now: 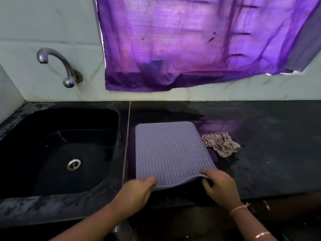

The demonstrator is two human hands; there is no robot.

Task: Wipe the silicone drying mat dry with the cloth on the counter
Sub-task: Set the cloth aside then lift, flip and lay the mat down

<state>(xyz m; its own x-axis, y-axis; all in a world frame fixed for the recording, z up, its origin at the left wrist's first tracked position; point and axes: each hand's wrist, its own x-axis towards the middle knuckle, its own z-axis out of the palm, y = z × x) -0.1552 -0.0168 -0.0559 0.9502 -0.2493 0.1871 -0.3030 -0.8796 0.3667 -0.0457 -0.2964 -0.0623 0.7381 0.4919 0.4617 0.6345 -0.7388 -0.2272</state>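
While my left hand (137,192) and right hand (219,186) pinch the near edge of one lilac mat (171,152), lifting it, one checked cloth (220,143) lies crumpled beside it. One counter (271,136), one sink (60,150).

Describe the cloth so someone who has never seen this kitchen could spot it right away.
Start at the black sink and move right along the dark counter to the lilac ridged mat held by both hands. Just past the mat's right edge lies the cloth, crumpled in a heap. It is the only checked thing there, pale with dark lines.
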